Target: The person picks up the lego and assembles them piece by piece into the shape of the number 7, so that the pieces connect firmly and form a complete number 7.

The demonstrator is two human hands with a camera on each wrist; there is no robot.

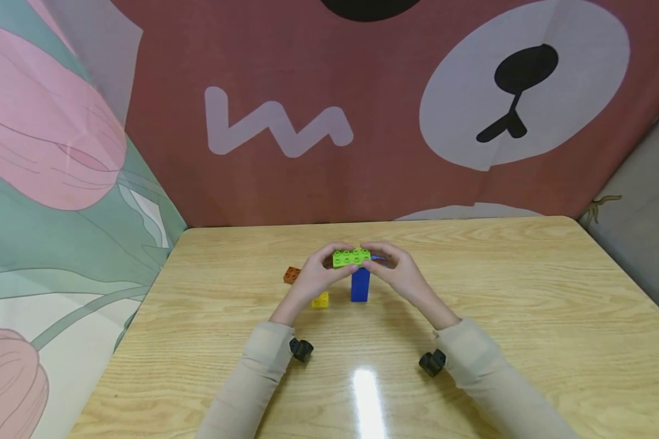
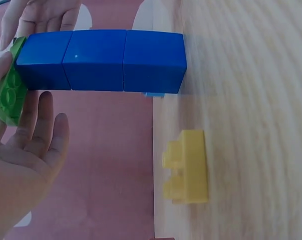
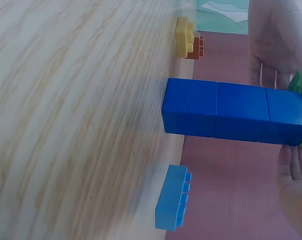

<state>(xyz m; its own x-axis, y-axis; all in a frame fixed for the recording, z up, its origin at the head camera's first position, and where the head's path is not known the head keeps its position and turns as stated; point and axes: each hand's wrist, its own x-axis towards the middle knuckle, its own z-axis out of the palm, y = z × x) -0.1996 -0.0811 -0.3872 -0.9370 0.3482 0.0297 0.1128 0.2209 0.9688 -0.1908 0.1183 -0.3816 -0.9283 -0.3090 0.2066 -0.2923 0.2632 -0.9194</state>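
Observation:
Three dark blue toy building bricks are stacked in an upright tower (image 1: pixel 360 285) on the table. A bright green building brick (image 1: pixel 351 258) with studs on top lies across the tower's upper end. My left hand (image 1: pixel 320 272) pinches the green brick's left end between thumb and fingers. At its other end, my right hand (image 1: pixel 398 268) grips it the same way, thumb on the near side. Seen from the left wrist, the green brick (image 2: pixel 11 90) sits against the top blue brick (image 2: pixel 45 60) and juts out past its side.
A yellow brick (image 1: pixel 320 300) stands on the wooden table (image 1: pixel 527 317) left of the tower, with an orange-brown brick (image 1: pixel 291 275) farther back. In the right wrist view a light blue brick (image 3: pixel 172 200) lies on the tower's other side. A printed cloth (image 1: pixel 280 189) hangs behind the table.

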